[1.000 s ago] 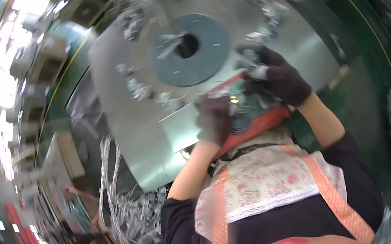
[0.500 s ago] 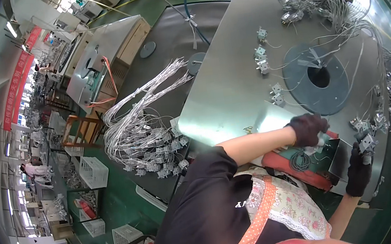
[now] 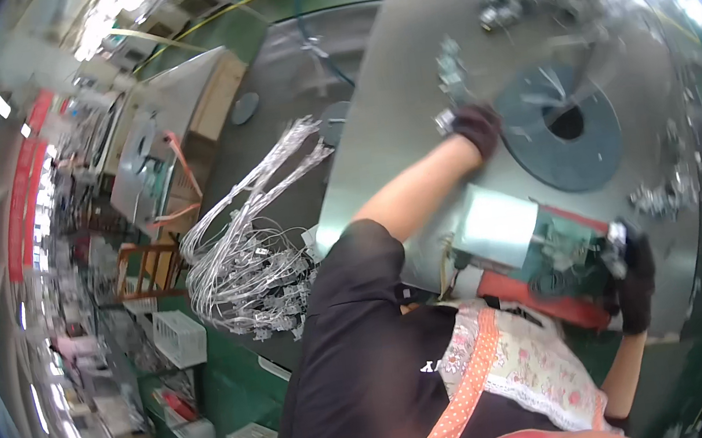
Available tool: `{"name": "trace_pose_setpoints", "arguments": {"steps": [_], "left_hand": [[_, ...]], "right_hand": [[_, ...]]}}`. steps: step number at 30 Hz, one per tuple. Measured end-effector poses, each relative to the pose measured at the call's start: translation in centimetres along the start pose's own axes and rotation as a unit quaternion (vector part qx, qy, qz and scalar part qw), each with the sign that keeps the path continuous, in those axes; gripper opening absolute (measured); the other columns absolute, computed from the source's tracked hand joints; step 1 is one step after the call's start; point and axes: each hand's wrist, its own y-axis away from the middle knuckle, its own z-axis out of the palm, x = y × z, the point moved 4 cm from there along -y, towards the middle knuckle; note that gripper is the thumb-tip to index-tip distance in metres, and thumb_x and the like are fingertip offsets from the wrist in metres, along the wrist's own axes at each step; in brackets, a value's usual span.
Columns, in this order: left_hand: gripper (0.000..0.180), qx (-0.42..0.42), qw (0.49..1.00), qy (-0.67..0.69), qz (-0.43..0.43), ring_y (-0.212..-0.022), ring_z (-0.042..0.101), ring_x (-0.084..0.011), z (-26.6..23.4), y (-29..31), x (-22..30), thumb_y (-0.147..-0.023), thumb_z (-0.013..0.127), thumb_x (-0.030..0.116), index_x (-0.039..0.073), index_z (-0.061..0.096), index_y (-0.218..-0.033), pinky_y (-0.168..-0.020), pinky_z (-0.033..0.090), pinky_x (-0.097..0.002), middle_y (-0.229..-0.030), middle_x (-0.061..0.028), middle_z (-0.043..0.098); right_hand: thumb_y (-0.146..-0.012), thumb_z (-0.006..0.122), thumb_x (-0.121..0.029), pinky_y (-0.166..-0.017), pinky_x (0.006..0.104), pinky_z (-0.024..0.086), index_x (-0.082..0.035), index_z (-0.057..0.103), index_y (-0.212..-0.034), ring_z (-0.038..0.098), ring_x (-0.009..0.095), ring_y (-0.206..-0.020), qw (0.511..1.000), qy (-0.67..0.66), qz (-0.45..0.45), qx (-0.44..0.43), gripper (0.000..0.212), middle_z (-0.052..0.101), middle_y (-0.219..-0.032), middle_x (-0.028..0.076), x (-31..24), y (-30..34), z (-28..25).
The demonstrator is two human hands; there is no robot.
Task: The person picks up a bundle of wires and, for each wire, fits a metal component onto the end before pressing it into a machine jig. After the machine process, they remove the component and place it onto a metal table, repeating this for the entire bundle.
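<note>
My left hand (image 3: 478, 131), in a dark glove, is over the metal tabletop (image 3: 394, 107), just below a row of small silver metal blocks (image 3: 450, 68). One silver block (image 3: 445, 122) shows right at its fingertips; blur hides whether the fingers grip it. My right hand (image 3: 636, 283), also gloved, is closed around a small metal block (image 3: 616, 239) beside a green machine (image 3: 563, 246) with a red base. That block is blurred. A bright metal cover (image 3: 498, 226) sits at the machine's left end.
A grey round disc (image 3: 528, 151) with a central hole lies on the tabletop. White wires with metal blocks (image 3: 667, 193) lie along its right side and far end. To the left, a large wire bundle with blocks (image 3: 260, 266) rests on a dark surface. White crates (image 3: 179, 337) stand farther left.
My left hand has moved from the machine up and left to the row of blocks. My right hand, still with its block, has shifted slightly up and left. The view has also shifted.
</note>
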Motion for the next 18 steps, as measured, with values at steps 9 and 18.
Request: {"name": "trace_pose_setpoints", "arguments": {"steps": [9,18], "left_hand": [[0.06,-0.287,0.947,0.091,-0.111,-0.108,0.069,-0.0386,-11.5,6.2,-2.2,-0.098,0.048,0.057,0.005,0.076,-0.109,-0.096,0.049,-0.0531,-0.112,-0.0214,0.073],[0.04,-0.044,0.912,0.405,-0.049,-0.102,0.069,-0.0393,-17.2,8.4,4.9,-0.099,0.058,0.042,0.007,0.075,-0.11,-0.091,0.052,-0.0455,-0.111,-0.0209,0.072]], "right_hand": [[-0.075,0.068,-0.011,-0.077,0.0458,0.055,-0.009,0.065,-0.109,0.067,0.034,-0.09,0.932,0.293,-0.182,-0.114,0.034,0.064,-0.094,0.015,-3.3,-2.6,4.7],[-0.077,0.067,-0.012,-0.079,0.049,0.056,-0.008,0.064,-0.114,0.067,0.037,-0.094,0.912,0.302,-0.164,-0.224,0.038,0.065,-0.094,0.018,-1.7,-2.5,5.9]]}}
